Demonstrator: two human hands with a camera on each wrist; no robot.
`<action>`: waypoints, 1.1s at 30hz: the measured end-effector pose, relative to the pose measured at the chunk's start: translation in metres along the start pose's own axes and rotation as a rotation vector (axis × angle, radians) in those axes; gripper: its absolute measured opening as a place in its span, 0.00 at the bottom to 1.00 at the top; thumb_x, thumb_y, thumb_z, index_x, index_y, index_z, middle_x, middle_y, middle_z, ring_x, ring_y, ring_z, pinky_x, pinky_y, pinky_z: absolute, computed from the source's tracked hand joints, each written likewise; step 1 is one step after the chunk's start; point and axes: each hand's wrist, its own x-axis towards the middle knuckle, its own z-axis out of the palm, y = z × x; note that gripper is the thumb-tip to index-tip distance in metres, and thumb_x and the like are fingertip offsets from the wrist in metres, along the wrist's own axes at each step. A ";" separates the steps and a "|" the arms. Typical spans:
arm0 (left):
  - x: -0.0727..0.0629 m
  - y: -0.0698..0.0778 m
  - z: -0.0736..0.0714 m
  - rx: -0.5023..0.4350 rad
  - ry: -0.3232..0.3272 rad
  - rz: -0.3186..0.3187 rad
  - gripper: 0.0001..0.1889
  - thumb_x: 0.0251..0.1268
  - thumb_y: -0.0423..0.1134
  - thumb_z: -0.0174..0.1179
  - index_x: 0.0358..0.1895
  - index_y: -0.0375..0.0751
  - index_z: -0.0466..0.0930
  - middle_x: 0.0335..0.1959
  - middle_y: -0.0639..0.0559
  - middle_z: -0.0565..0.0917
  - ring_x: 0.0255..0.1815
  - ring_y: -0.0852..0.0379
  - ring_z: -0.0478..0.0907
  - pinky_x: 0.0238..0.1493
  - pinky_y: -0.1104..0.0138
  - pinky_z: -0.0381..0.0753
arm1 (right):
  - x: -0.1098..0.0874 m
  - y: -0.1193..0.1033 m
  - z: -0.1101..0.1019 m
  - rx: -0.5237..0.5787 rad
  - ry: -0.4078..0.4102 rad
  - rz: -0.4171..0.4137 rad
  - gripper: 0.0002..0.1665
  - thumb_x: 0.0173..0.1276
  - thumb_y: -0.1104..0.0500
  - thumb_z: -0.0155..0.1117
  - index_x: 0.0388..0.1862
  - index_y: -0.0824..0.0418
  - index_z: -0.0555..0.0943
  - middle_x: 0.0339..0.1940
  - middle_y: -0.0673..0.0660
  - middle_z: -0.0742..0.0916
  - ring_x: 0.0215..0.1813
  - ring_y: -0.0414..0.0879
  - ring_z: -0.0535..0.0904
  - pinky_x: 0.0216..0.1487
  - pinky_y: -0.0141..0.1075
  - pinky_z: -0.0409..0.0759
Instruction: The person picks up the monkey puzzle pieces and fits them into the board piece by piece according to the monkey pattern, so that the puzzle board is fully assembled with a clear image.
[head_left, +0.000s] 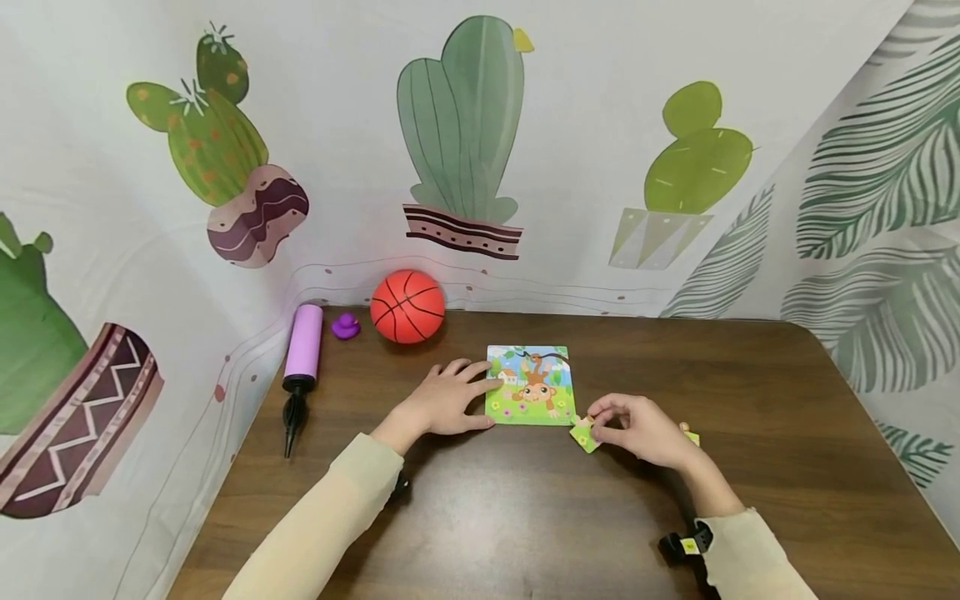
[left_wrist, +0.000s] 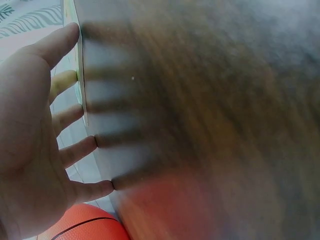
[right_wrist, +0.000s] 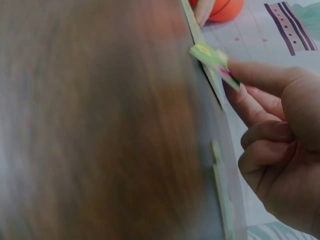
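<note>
A square puzzle (head_left: 530, 385) with a hanging monkey picture lies flat on the table. At its left edge rests my left hand (head_left: 450, 398), fingers spread, the fingertips touching its border and the tabletop. Just off the lower right corner, my right hand (head_left: 637, 427) pinches a green puzzle piece (head_left: 583, 437) between thumb and fingers. In the right wrist view that puzzle piece (right_wrist: 216, 65) is tilted above the table. Another puzzle piece (head_left: 692, 435) lies partly hidden behind the right hand.
Toward the back left of the brown table (head_left: 480, 500) stand a red basketball (head_left: 407, 306), a purple rubber duck (head_left: 346, 326) and a purple hand pump (head_left: 302, 358) with a black nozzle. A cloth printed with cacti (head_left: 472, 125) hangs behind the table.
</note>
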 end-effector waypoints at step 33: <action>0.000 0.000 -0.001 0.011 -0.016 -0.008 0.38 0.72 0.70 0.54 0.81 0.67 0.62 0.84 0.57 0.56 0.81 0.47 0.53 0.71 0.34 0.58 | 0.004 -0.007 -0.008 -0.149 -0.239 -0.061 0.23 0.57 0.59 0.84 0.50 0.58 0.85 0.35 0.49 0.82 0.36 0.46 0.75 0.38 0.33 0.72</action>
